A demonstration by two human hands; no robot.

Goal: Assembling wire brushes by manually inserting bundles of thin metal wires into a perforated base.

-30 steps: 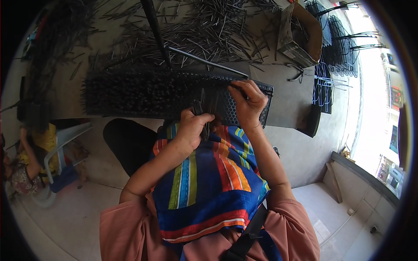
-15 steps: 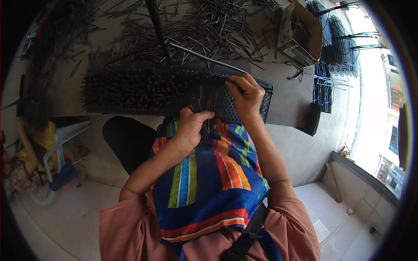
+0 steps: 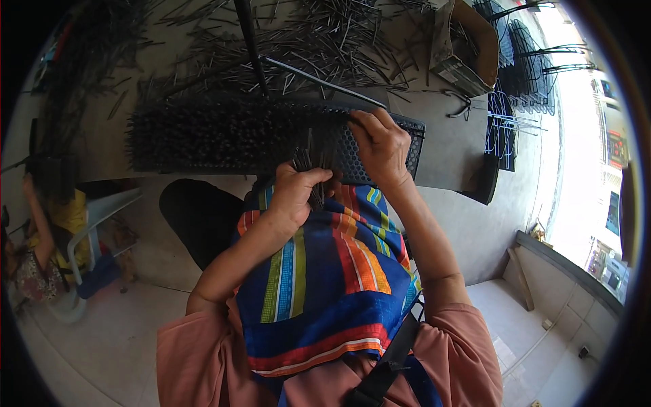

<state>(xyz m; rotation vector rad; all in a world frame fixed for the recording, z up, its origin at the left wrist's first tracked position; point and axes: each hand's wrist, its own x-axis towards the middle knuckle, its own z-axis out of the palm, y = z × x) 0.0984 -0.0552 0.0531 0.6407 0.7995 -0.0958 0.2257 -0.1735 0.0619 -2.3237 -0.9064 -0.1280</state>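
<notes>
My left hand [image 3: 298,193] is closed around a bundle of thin dark sticks [image 3: 304,157], whose tips stick up past my thumb. In front of me lies a long black rack with a perforated plate [image 3: 351,163]. Upright dark sticks [image 3: 210,136] crowd its left and middle parts, while bare round holes show toward the right end. Over that right part, my right hand [image 3: 384,146] is bent with thumb and fingertips pinched together near the far edge. Whatever is between those fingertips is too small to make out.
Loose dark sticks [image 3: 332,41] are strewn behind the rack. A cardboard box [image 3: 464,51] and wire racks [image 3: 532,74] stand at the far right. A dark post [image 3: 249,41] rises behind the rack. Another person [image 3: 41,264] sits at the left beside a chair [image 3: 102,224].
My right hand has shifted slightly up and left over the perforated plate, still pinched. My left hand keeps its bundle in nearly the same place.
</notes>
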